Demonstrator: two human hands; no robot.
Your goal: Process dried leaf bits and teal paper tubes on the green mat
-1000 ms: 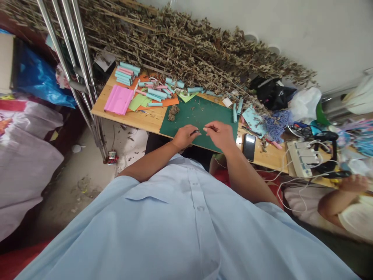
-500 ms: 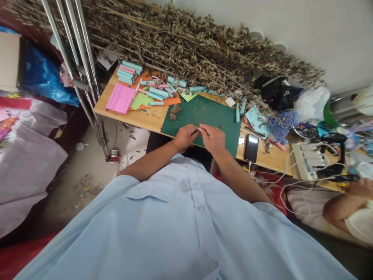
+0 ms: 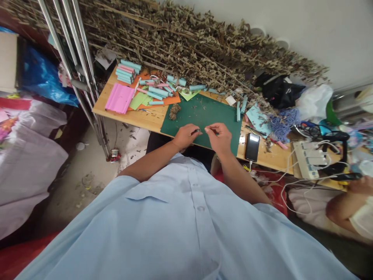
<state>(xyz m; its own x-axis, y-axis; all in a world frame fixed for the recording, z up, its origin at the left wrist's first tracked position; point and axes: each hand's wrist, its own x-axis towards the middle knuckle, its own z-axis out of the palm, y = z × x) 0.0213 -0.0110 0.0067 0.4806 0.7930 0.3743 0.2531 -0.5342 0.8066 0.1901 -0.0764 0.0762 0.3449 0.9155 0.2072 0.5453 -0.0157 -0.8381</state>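
Over the near edge of a green cutting mat [image 3: 201, 112], my left hand [image 3: 185, 136] is closed around something small and dark that I cannot make out. My right hand [image 3: 219, 138] is just to its right, thumb and fingertips pinched together; whatever is between them is too small to name. A narrow gap separates the two hands. A clump of dried brown plant matter [image 3: 175, 111] lies on the mat beyond my left hand, among scattered crumbs.
Dried leafy stalks [image 3: 186, 46] lie along the back. Rolled blue and pink paper tubes [image 3: 159, 92] and a pink folded sheet [image 3: 119, 98] are at left. A phone [image 3: 252, 147], a power strip [image 3: 309, 159] and another person's arm [image 3: 346, 206] are at right. Metal crutches [image 3: 78, 70] stand at left.
My hands were touching at the fingertips; now my right hand has moved a little to the right, away from the left. My left hand has stayed nearly in place.
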